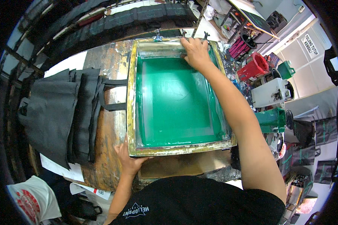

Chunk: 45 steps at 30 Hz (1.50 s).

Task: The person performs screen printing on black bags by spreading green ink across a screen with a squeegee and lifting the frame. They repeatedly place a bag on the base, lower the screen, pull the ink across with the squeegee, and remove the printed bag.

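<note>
A screen-printing frame [131, 112] with a green mesh lies flat on a worn wooden table [109, 63]. My left hand [127, 159] grips the frame's near left corner from below. My right hand [194, 52] reaches across to the far edge of the screen and rests on something there, hidden under the palm; whether it grips it I cannot see. A stack of black fabric bags [60, 112] lies to the left of the frame, with handles pointing toward it.
Black fabric pieces hang on a rack [139, 15] beyond the table. At the right stand a red container [254, 67], a white jug [270, 93], a green tub [271, 120] and other ink pots. White paper sheets [60, 168] lie under the bags.
</note>
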Available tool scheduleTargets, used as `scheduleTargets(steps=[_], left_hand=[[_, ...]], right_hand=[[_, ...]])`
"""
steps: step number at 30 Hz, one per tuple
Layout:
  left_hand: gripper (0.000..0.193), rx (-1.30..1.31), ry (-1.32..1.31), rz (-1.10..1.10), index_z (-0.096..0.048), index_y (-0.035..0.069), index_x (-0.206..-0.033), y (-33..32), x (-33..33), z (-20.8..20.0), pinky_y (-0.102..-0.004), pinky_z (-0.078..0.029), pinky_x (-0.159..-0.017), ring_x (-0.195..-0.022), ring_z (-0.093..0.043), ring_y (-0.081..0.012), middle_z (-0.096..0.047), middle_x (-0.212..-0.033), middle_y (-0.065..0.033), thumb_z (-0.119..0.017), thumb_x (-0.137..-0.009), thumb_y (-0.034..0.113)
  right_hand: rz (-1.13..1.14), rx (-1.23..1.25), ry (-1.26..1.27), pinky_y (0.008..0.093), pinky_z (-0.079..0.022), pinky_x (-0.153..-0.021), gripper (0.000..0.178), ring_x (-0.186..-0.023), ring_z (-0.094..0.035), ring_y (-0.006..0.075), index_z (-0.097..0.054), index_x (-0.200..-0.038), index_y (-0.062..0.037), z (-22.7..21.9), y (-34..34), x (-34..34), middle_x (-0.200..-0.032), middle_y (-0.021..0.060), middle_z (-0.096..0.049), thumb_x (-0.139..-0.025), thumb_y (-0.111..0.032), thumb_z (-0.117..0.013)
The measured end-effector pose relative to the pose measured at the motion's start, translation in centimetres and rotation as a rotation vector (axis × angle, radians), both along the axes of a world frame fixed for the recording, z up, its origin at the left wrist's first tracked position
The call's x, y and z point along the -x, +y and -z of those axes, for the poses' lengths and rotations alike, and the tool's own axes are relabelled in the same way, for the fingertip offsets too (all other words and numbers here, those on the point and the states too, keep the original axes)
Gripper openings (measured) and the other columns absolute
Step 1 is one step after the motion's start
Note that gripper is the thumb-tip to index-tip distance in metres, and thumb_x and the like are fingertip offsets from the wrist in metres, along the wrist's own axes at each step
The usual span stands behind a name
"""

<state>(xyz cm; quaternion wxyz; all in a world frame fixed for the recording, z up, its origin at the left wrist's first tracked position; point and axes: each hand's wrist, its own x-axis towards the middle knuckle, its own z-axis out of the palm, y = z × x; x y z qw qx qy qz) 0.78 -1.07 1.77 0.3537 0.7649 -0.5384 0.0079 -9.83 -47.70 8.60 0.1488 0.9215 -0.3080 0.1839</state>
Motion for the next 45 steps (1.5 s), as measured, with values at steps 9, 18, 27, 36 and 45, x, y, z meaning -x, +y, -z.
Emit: scheduleTargets(steps=[9, 18, 27, 36, 45], left_hand=[[0.128, -0.016, -0.004, -0.005, -0.049, -0.009, -0.147, 0.4, 0.1, 0.4, -0.0448, -0.036, -0.090, -0.093, -0.061, -0.0278, -0.068, -0.105, -0.0113, -0.089, -0.054, 0.071], [0.122, 0.003, 0.076, -0.026, -0.052, -0.006, -0.142, 0.8, 0.2, 1.1, -0.0483, -0.038, -0.095, -0.102, -0.056, -0.0331, -0.066, -0.116, -0.0139, -0.093, -0.052, 0.065], [0.117, -0.083, 0.100, -0.021, -0.056, -0.003, -0.138, 1.3, -0.1, 1.9, -0.0509, -0.040, -0.098, -0.110, -0.050, -0.0368, -0.063, -0.125, -0.0147, -0.092, -0.052, 0.068], [0.123, 0.034, 0.099, -0.017, -0.051, -0.005, -0.145, 0.7, 0.1, 1.5, -0.0495, -0.040, -0.095, -0.106, -0.055, -0.0349, -0.065, -0.123, -0.0148, -0.090, -0.055, 0.069], [0.123, 0.006, 0.068, -0.003, -0.048, -0.005, -0.147, 0.9, 0.1, 1.4, -0.0493, -0.040, -0.097, -0.108, -0.053, -0.0352, -0.063, -0.129, -0.0159, -0.091, -0.056, 0.066]], right_hand=[[0.014, 0.028, -0.029, 0.0544, -0.044, -0.088, 0.062, -0.111, -0.061, 0.0280, -0.054, -0.131, -0.0209, -1.9, -4.5, -1.1, -0.114, 0.0048, -0.065, -0.076, -0.017, -0.083], [0.047, 0.005, 0.025, 0.0557, -0.044, -0.088, 0.061, -0.114, -0.061, 0.0290, -0.053, -0.131, -0.0211, -0.1, -3.9, -2.0, -0.118, 0.0069, -0.065, -0.078, -0.020, -0.083], [0.027, 0.064, 0.011, 0.0550, -0.046, -0.089, 0.062, -0.114, -0.062, 0.0279, -0.054, -0.131, -0.0217, -1.6, -4.8, -1.9, -0.117, 0.0064, -0.064, -0.077, -0.020, -0.085], [-0.023, -0.002, 0.047, 0.0551, -0.044, -0.089, 0.068, -0.113, -0.062, 0.0279, -0.053, -0.135, -0.0223, -0.8, -5.9, -1.4, -0.116, 0.0057, -0.064, -0.076, -0.024, -0.086], [0.001, -0.083, 0.112, 0.0588, -0.047, -0.089, 0.068, -0.115, -0.062, 0.0304, -0.051, -0.137, -0.0218, -2.2, -4.7, -0.8, -0.120, 0.0093, -0.064, -0.079, -0.023, -0.085]])
